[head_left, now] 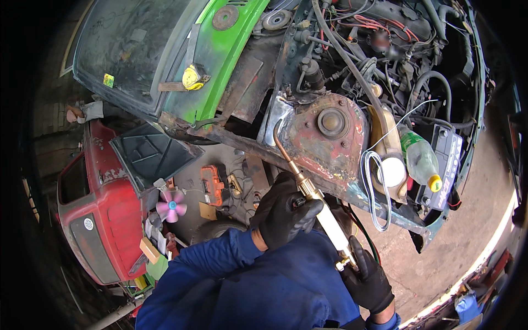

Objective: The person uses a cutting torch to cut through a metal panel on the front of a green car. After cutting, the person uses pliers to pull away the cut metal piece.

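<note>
- Head view: a slim brass-and-silvery torch (329, 223) slants across the middle, its bent copper nozzle (282, 148) pointing toward 11 o'clock.
- Left black-gloved hand (286, 213) is wrapped around its brass neck.
- Right black-gloved hand (369, 280) has fingers against its 5 o'clock end; how firmly, I cannot tell.
- Bare grey metal (281, 116) lies at the nozzle's tip, beside a rusty red panel (311, 148).
- At the torch's 2 o'clock hangs coiled silvery wire (387, 204).

Shiny metal torch (332, 224); matt cloth sleeve (212, 256)
</note>
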Action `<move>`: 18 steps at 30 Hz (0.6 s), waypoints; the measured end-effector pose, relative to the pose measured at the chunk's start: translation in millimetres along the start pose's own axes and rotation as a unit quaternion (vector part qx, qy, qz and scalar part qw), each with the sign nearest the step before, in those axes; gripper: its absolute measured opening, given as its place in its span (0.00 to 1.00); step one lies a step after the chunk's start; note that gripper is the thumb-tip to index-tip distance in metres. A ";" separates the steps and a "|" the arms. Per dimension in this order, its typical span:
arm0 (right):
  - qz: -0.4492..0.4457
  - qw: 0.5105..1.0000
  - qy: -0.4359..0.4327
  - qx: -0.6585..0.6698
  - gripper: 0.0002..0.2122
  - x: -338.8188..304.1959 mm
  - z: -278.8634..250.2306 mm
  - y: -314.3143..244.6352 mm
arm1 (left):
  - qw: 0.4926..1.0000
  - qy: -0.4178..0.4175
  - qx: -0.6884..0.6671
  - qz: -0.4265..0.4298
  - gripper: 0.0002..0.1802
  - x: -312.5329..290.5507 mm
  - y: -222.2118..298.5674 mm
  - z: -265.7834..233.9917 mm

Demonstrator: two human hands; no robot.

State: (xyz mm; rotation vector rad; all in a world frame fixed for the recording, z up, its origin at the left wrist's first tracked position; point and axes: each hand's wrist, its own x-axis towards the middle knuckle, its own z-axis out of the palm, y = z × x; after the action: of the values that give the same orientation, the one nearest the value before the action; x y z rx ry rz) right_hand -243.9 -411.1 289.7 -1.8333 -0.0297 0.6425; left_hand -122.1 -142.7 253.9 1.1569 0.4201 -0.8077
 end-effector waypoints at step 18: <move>0.135 0.985 0.047 -0.095 0.36 90.5 96.2 -165.1 | 0.983 -0.176 0.013 -0.050 0.13 33.4 92.4 -148.5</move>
State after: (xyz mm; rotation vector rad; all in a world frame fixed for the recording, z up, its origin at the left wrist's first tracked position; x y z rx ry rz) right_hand -161.6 -237.6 378.1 -2.0703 0.2329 0.7612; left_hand -15.5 -1.2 235.7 0.9964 0.1749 -1.0847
